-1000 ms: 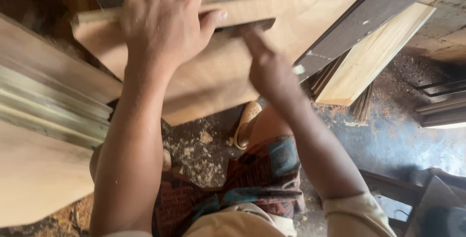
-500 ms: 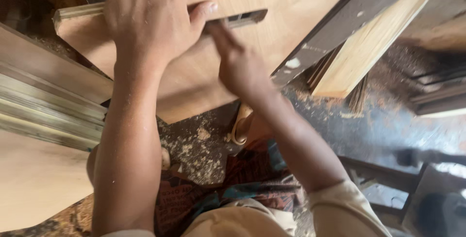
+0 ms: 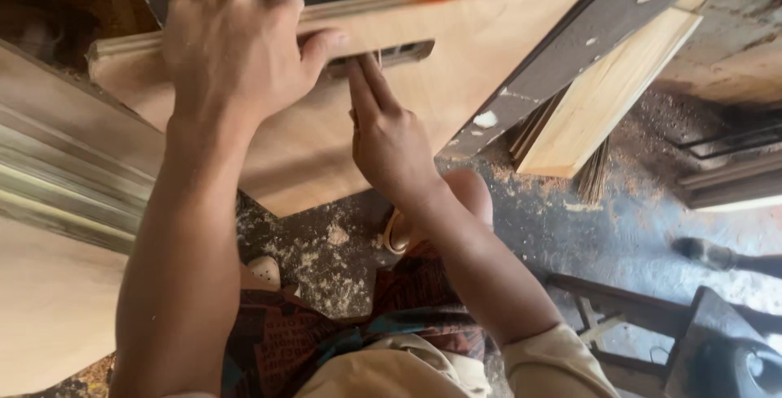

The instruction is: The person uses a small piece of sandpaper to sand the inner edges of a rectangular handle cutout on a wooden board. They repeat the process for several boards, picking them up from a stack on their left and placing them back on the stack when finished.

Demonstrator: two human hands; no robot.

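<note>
L hand grips top edge of wood panel, fingers curled over it, thumb at the dark slot. R hand presses two straight fingers up to slot. Dark plank leans at 2 o'clock, stacked boards at 9, sawdust floor below.

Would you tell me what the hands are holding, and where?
The left hand grips the plywood board by its top edge; the right hand only fingers its slot.

A dark concrete floor is strewn with pale sawdust and wood shavings. Upon it, at lower right, stands a dark metal frame. Pale wooden planks lean above the floor; stacked boards lie left.
</note>
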